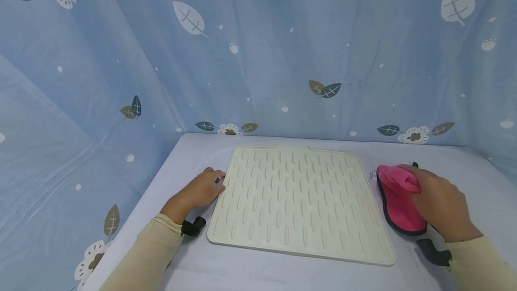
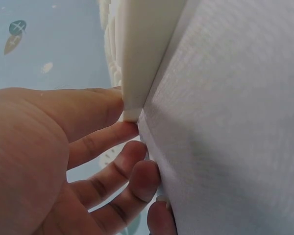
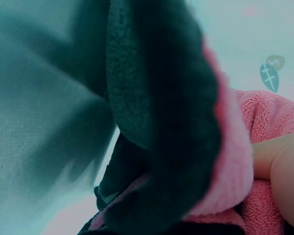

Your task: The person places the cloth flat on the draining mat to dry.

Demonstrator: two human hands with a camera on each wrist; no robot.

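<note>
A cream ridged mat (image 1: 299, 196) lies flat in the middle of the white table (image 1: 258, 268). My left hand (image 1: 216, 181) rests beside the mat's left edge, its relaxed fingers (image 2: 103, 142) touching the mat's rim (image 2: 142, 58). Right of the mat lies a pink cloth (image 1: 397, 205) with a dark trim. My right hand (image 1: 412, 183) lies over its far end and grips the bunched fabric. In the right wrist view the pink cloth (image 3: 269, 112) is folded up, its dark edge (image 3: 171, 122) close to the lens, with one finger (image 3: 279, 156) pressed into the pile.
Blue curtains printed with leaves and flowers (image 1: 282, 57) close in the table at the back and on both sides. Black wrist mounts (image 1: 193, 227) sit at both cuffs. The white cover (image 2: 235, 122) runs under the mat.
</note>
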